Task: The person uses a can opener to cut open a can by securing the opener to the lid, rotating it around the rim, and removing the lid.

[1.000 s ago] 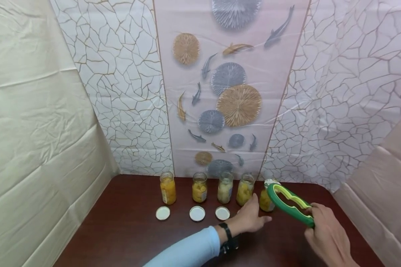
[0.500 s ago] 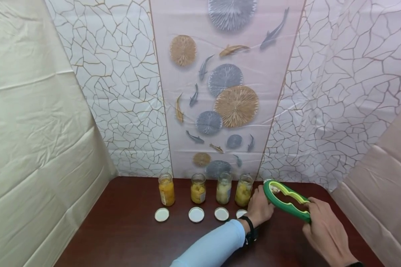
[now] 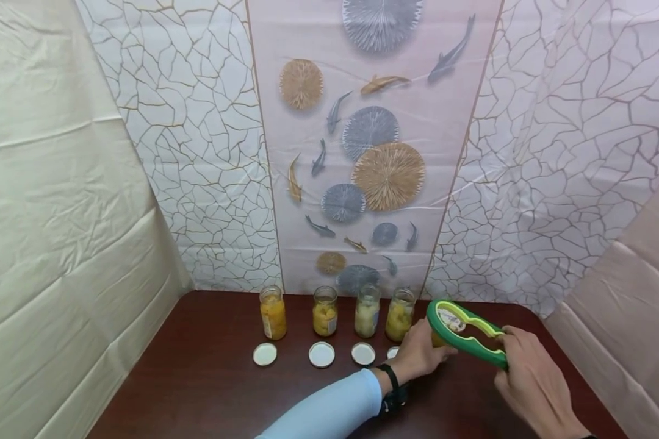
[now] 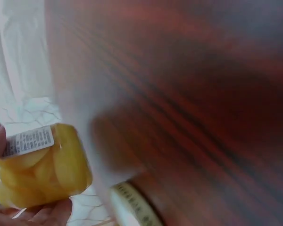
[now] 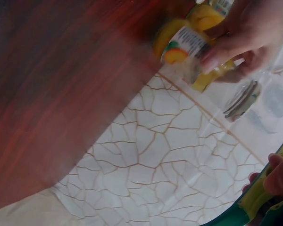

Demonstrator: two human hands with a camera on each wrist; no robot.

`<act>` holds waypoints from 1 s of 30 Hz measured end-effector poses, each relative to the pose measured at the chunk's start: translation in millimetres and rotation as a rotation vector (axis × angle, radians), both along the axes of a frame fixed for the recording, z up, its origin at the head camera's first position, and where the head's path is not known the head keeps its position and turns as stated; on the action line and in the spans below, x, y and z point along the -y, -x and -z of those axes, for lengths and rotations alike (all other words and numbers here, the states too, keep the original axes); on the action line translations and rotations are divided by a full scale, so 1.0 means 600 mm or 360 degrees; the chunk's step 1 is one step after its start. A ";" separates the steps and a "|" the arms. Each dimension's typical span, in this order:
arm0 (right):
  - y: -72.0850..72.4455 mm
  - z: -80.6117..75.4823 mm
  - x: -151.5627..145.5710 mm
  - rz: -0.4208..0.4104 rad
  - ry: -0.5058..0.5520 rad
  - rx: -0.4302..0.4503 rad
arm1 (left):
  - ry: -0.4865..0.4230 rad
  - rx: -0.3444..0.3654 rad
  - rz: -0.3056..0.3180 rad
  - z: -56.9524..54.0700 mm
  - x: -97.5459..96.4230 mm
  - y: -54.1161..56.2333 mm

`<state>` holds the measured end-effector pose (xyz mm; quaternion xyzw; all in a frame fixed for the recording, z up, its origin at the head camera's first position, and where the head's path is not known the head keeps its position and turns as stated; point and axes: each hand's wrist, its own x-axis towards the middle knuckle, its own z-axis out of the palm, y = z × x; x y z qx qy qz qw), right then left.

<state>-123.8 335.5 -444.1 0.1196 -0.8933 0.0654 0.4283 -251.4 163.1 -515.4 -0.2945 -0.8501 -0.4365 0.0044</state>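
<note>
My left hand (image 3: pixel 419 355) grips the rightmost glass jar (image 4: pixel 61 162), which holds yellow fruit pieces and wears a printed label. In the left wrist view, a thumb and fingers wrap its sides. Its patterned lid (image 3: pixel 451 318) is still on and shows through the loop of a green jar opener (image 3: pixel 467 346). My right hand (image 3: pixel 535 378) holds the opener by its handle end, at the right of the jar. In the head view the left hand and the opener hide most of this jar.
To the left, an orange-filled jar (image 3: pixel 273 318), a yellow-filled jar (image 3: pixel 324 317), a pale-filled jar (image 3: pixel 367 317) and another yellow-filled jar (image 3: pixel 399 318) stand lidless in a row. White-sided lids (image 3: pixel 321 354) lie before them on the dark red table (image 3: pixel 198 390). Patterned cloth hangs behind.
The left hand has moved right from beside the fourth jar and taken hold of the rightmost one. The opener has shifted slightly left, its loop now over that jar's lid in the head view.
</note>
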 end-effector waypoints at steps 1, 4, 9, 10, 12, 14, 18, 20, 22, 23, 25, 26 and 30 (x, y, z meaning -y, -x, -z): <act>0.000 -0.003 0.002 -0.0013 -0.0016 0.0004 | -0.0007 0.0025 0.0051 -0.005 0.010 -0.007; 0.001 -0.015 0.009 -0.0063 -0.0069 0.0016 | -0.0027 0.0126 0.0178 -0.026 0.041 -0.032; -0.003 -0.036 0.029 -0.0109 -0.0129 0.0072 | -0.0009 0.0144 0.0310 -0.055 0.085 -0.072; -0.004 -0.039 0.034 -0.0114 -0.0135 0.0084 | -0.0011 0.0130 0.0334 -0.059 0.092 -0.079; -0.008 -0.045 0.043 -0.0122 -0.0147 0.0103 | -0.0018 0.0085 0.0376 -0.065 0.103 -0.088; -0.010 -0.050 0.051 -0.0127 -0.0155 0.0113 | -0.0035 0.0072 0.0415 -0.071 0.111 -0.095; -0.012 -0.056 0.060 -0.0137 -0.0178 0.0112 | -0.0080 0.0101 0.0438 -0.080 0.122 -0.101; -0.013 -0.056 0.063 -0.0139 -0.0184 0.0108 | -0.0103 0.0120 0.0440 -0.083 0.125 -0.103; -0.013 -0.056 0.066 -0.0142 -0.0185 0.0103 | -0.0118 0.0123 0.0435 -0.086 0.128 -0.106; -0.013 -0.056 0.067 -0.0144 -0.0184 0.0102 | -0.0120 0.0120 0.0432 -0.087 0.130 -0.107; -0.013 -0.055 0.070 -0.0150 -0.0186 0.0103 | -0.0125 0.0123 0.0435 -0.089 0.132 -0.110; -0.012 -0.055 0.071 -0.0156 -0.0189 0.0106 | -0.0127 0.0126 0.0439 -0.090 0.133 -0.111; -0.013 -0.053 0.077 -0.0183 -0.0214 0.0112 | -0.0144 0.0131 0.0443 -0.093 0.138 -0.116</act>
